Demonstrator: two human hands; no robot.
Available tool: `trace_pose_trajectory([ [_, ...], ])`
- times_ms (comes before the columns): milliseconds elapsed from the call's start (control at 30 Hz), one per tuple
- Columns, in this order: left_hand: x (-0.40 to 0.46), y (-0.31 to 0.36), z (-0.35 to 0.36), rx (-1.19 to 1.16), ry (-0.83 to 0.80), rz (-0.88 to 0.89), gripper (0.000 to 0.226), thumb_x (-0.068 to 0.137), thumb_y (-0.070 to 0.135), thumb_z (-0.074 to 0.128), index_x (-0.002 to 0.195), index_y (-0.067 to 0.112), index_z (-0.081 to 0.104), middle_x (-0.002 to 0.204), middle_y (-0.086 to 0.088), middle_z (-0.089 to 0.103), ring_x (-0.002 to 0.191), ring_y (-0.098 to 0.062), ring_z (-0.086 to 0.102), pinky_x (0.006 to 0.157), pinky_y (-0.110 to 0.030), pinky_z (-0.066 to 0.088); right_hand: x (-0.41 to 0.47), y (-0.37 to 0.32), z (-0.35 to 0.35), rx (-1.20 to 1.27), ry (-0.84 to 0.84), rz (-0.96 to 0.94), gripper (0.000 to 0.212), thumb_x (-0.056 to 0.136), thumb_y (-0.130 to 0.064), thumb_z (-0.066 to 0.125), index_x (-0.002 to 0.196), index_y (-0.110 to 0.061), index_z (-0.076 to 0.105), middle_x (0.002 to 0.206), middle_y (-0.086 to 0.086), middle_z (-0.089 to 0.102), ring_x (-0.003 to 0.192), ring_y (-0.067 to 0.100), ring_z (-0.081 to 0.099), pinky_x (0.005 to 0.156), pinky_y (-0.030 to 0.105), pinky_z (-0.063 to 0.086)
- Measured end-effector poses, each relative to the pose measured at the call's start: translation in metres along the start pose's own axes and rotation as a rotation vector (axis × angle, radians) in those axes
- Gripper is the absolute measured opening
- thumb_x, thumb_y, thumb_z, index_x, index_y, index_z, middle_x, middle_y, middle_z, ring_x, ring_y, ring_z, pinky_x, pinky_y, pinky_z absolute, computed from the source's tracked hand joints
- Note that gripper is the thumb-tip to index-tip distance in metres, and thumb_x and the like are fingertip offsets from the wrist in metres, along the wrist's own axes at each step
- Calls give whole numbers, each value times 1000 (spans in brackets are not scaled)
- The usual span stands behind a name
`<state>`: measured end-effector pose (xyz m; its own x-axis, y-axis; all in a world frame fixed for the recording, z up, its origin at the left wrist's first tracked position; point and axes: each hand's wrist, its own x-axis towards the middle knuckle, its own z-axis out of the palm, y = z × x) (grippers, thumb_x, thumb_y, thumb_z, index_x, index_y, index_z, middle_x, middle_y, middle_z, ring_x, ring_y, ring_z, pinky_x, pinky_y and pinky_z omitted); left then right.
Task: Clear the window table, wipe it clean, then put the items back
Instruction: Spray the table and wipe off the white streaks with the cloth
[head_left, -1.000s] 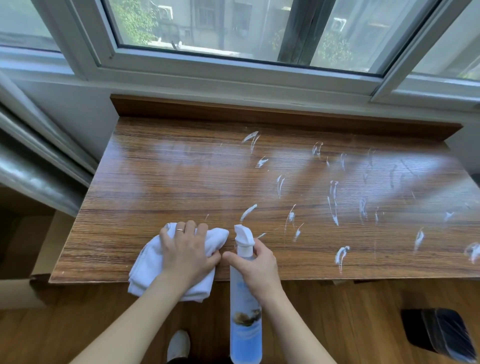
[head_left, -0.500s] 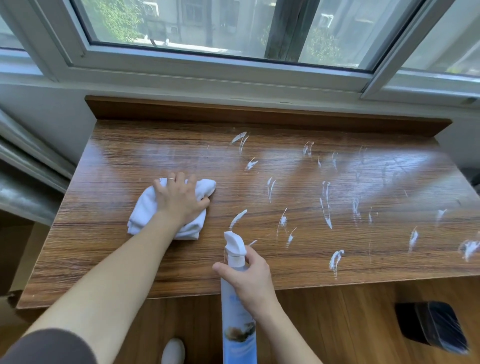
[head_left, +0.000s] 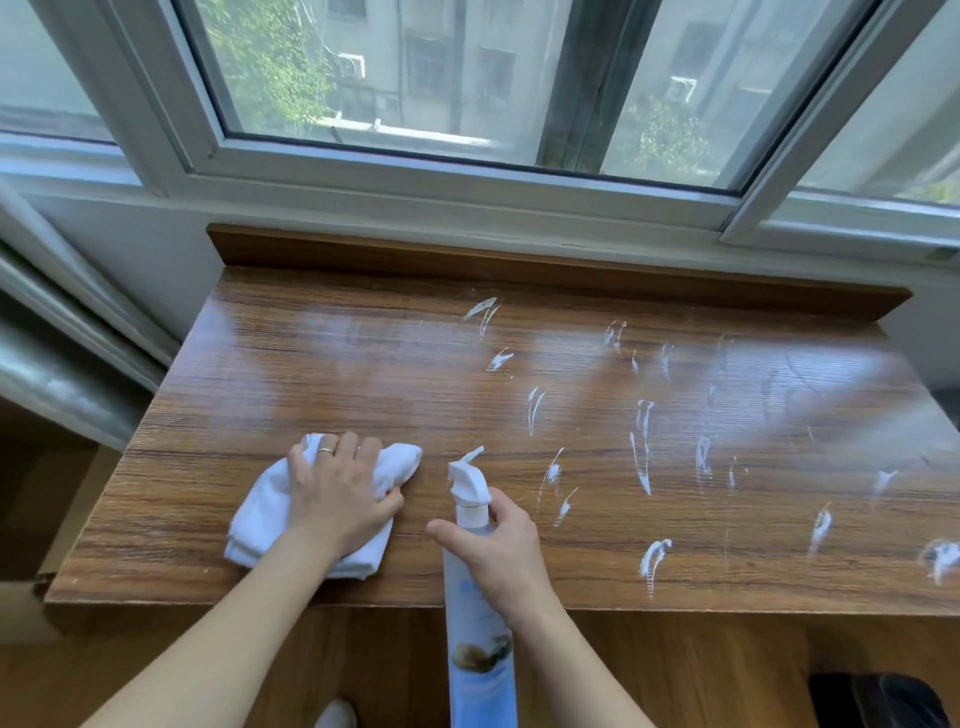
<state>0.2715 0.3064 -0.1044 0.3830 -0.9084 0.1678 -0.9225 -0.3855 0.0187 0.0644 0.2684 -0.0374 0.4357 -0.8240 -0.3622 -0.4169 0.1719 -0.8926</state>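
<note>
1. I read the clearing step as done: the desk (head_left: 363, 374) carries nothing but my cloth, the sprayer and streaks of foam.
2. Wiping looks under way on the left. My left hand (head_left: 340, 493) lies spread, fingers flat, pressing the white cloth (head_left: 260, 519) onto the desk at about 7 o'clock, near the front edge. The wood from there toward 10 o'clock shows no foam.
3. My right hand (head_left: 498, 551) has its fingers curled round the neck of the spray bottle (head_left: 480, 649), thumb stuck out to the left; the nozzle points toward 12 o'clock and the body hangs below the front edge at 6 o'clock.
4. Left to do, as I judge it: the white foam streaks (head_left: 641, 447) scattered from 12 o'clock round to 4 o'clock are not yet wiped, and nothing has been put back.
5. Hard to make out: the removed items are nowhere in view, so I cannot say where they wait. A dark object (head_left: 878, 699) at 5 o'clock is cut by the frame; I cannot name it. The desk's right end runs out of the picture, foam included. Glare near 2 o'clock hides whether that patch is wet. The bottle's label is too blurred to read.
</note>
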Motion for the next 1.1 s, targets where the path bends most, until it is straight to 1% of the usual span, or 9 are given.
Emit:
trace_pose_trajectory([
  [133, -23, 1, -1, -19, 46, -5, 42, 68, 52, 45, 85, 17, 60, 80, 1, 53, 81, -28, 56, 81, -52, 36, 14, -12, -6, -3, -34, 15, 31, 67, -48, 82, 88, -31, 67, 75, -10, 64, 72, 4, 58, 71, 29, 49],
  [233, -22, 3, -7, -8, 9, -12, 44, 66, 54, 45, 85, 17, 60, 81, 1, 54, 81, -27, 57, 80, -52, 36, 22, -24, -9, -57, -52, -13, 31, 69, -46, 83, 83, -25, 65, 75, -9, 64, 72, 6, 59, 69, 30, 48],
  [333, -22, 5, -14, 1, -43, -10, 45, 65, 55, 46, 86, 17, 60, 82, 0, 55, 81, -27, 57, 80, -52, 38, 26, -34, -9, -106, -74, -51, 26, 74, -41, 83, 78, -31, 60, 76, -8, 62, 72, 5, 57, 67, 26, 46],
  [433, -23, 3, -18, -5, -59, -3, 45, 66, 54, 47, 88, 17, 60, 82, 0, 55, 80, -27, 57, 80, -52, 39, 29, -38, -7, -116, -79, -56, 32, 67, -51, 81, 80, -29, 62, 79, -7, 63, 75, 8, 58, 70, 31, 48],
  [567, -22, 0, -18, -34, -68, 0, 44, 66, 54, 47, 87, 18, 60, 82, 1, 55, 78, -26, 56, 80, -54, 40, 40, -46, -7, -129, -67, -33, 32, 70, -48, 83, 82, -27, 63, 78, -7, 64, 74, 7, 60, 69, 29, 49],
  [700, -19, -3, -15, -57, -82, 23, 42, 63, 54, 48, 84, 19, 59, 80, 2, 54, 78, -26, 56, 82, -54, 39, 55, -57, -2, -111, -38, 1, 31, 69, -43, 85, 73, -26, 60, 69, -10, 62, 68, 8, 59, 67, 30, 49],
  [867, -14, -7, -14, -87, -74, 51, 39, 62, 53, 50, 79, 19, 57, 77, 1, 52, 76, -26, 54, 81, -54, 39, 71, -72, 10, -60, 10, -1, 35, 60, -50, 82, 69, -24, 60, 66, -10, 62, 68, 11, 60, 68, 34, 50],
  [1000, -14, -8, -14, -98, -83, 51, 39, 61, 53, 52, 78, 19, 57, 77, 1, 51, 75, -26, 54, 81, -54, 39, 80, -82, 14, -69, 49, -15, 29, 72, -38, 84, 67, -23, 61, 63, -9, 62, 66, 12, 61, 66, 33, 49],
  [1100, -11, -8, -12, -112, -74, 59, 38, 59, 53, 52, 76, 20, 57, 76, 2, 51, 75, -27, 55, 81, -52, 38, 86, -85, 13, -50, 87, -7, 28, 72, -40, 83, 66, -24, 60, 61, -10, 61, 65, 12, 60, 65, 34, 49],
])
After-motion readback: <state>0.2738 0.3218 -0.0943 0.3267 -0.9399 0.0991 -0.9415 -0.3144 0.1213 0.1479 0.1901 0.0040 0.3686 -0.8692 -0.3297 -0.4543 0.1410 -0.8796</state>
